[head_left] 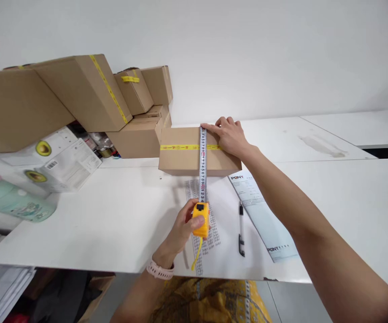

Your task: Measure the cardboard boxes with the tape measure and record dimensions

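A flat cardboard box (pixel 180 154) sealed with yellow tape lies on the white table (pixel 113 224). My left hand (pixel 183 226) grips a yellow tape measure (pixel 201 219) near the table's front. Its blade (pixel 202 161) runs away from me, across the box's top. My right hand (pixel 229 134) rests on the box's far right part, fingers pressed down, pinning the blade's end at the far edge.
Several cardboard boxes (pixel 79 94) are stacked at the back left, over white cartons (pixel 62 166). A mint-green bottle (pixel 12 202) lies at the left. A printed sheet (pixel 210 229), a pen (pixel 241 229) and a folded document (pixel 264 215) lie in front of the box.
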Available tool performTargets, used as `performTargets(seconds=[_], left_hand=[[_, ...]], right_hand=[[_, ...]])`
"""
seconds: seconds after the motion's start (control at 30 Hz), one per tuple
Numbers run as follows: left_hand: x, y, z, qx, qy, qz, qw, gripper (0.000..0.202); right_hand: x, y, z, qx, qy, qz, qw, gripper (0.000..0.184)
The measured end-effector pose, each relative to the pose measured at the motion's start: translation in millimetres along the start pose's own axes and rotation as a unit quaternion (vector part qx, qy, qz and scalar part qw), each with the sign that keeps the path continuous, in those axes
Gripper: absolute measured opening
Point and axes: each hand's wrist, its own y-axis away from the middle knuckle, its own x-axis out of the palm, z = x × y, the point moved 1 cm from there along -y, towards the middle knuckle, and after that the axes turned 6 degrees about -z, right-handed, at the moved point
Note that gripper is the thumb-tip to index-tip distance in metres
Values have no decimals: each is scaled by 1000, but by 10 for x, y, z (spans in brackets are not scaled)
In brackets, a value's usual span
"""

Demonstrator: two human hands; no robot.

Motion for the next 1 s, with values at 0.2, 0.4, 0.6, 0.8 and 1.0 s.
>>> performTargets(seconds=[0.2, 0.4, 0.6, 0.8, 1.0], left_hand=[[-16, -70, 119, 9, 3, 14, 1000, 55], [-37, -95, 133, 2, 7, 16, 1000, 58], [-17, 52, 114, 35, -18, 3, 999, 59], [-33, 524, 348, 33, -92, -11, 995, 70], [-26, 723, 525, -13, -72, 7, 997, 76]], right_hand=[[14, -1, -9, 2, 8, -2, 1000, 55], [39, 10, -20, 2, 2, -12, 1000, 56], [100, 44, -34, 8, 10, -40, 999, 54], [63, 268, 79, 1, 18, -93, 996, 49], [-19, 947, 474, 0, 14, -161, 987, 52]])
